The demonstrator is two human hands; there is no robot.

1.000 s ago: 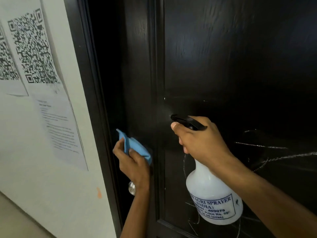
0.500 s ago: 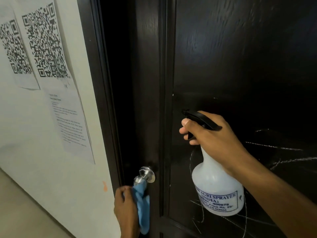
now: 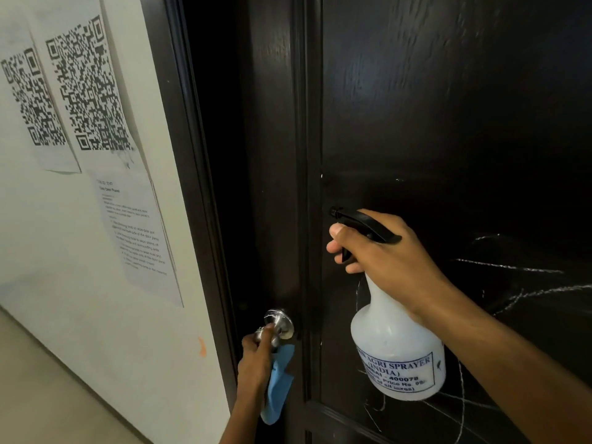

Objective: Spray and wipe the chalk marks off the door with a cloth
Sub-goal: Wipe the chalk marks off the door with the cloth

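Here the spraying step looks under way: the right hand (image 3: 389, 251) grips the neck of the white plastic spray bottle (image 3: 397, 347), fingers on its black trigger, nozzle facing the dark wooden door (image 3: 448, 107). White chalk marks (image 3: 509, 267) remain. The left hand (image 3: 256, 357) clutches the blue cloth (image 3: 278, 389) by the round silver doorknob (image 3: 279, 323). Next comes wiping, probably: raise the cloth to the sprayed panel.

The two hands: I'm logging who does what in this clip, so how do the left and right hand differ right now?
The right hand grips the neck of the white spray bottle, finger by the trigger, raised against the door panel. The left hand is lower, at the metal door knob, holding the blue cloth, which hangs down. The right is near the chalk marks; the left is at the door's edge. Both hold a cleaning tool.
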